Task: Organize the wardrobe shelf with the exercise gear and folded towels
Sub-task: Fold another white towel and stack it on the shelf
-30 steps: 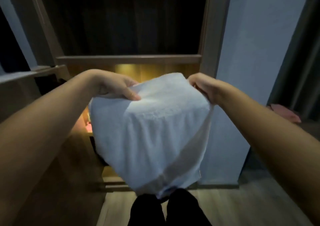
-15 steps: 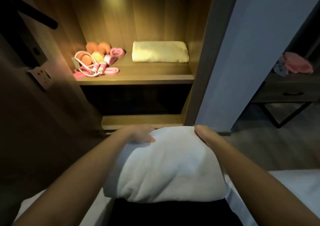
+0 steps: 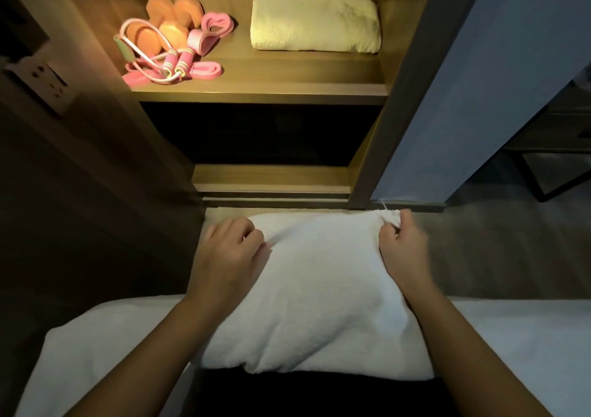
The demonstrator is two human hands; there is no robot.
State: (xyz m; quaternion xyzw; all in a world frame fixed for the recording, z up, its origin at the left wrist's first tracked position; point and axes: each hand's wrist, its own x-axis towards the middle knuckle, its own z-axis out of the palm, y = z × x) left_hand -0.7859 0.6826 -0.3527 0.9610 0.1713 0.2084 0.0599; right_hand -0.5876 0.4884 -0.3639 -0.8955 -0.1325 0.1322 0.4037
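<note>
A white towel [image 3: 319, 288] lies spread over my lap, its far edge toward the wardrobe. My left hand [image 3: 228, 253] grips its far left corner with curled fingers. My right hand [image 3: 401, 244] pinches the far right corner. On the lit wardrobe shelf [image 3: 271, 91] a folded yellow towel [image 3: 315, 24] lies at the right. At the shelf's left sit orange dumbbells [image 3: 166, 29], a pink jump rope [image 3: 169, 64] and pink resistance bands [image 3: 211, 31] in a loose heap.
A dark compartment [image 3: 256, 135] opens under the lit shelf, with a lower wooden ledge [image 3: 271, 176] below it. A white bed edge [image 3: 511, 346] runs on both sides of my lap. A wall socket [image 3: 48, 80] is at the left, a grey door panel [image 3: 479, 80] at the right.
The towel came down from held up in the air onto my lap. The view dropped and moved closer to the shelf. Both hands kept hold of the towel's far corners.
</note>
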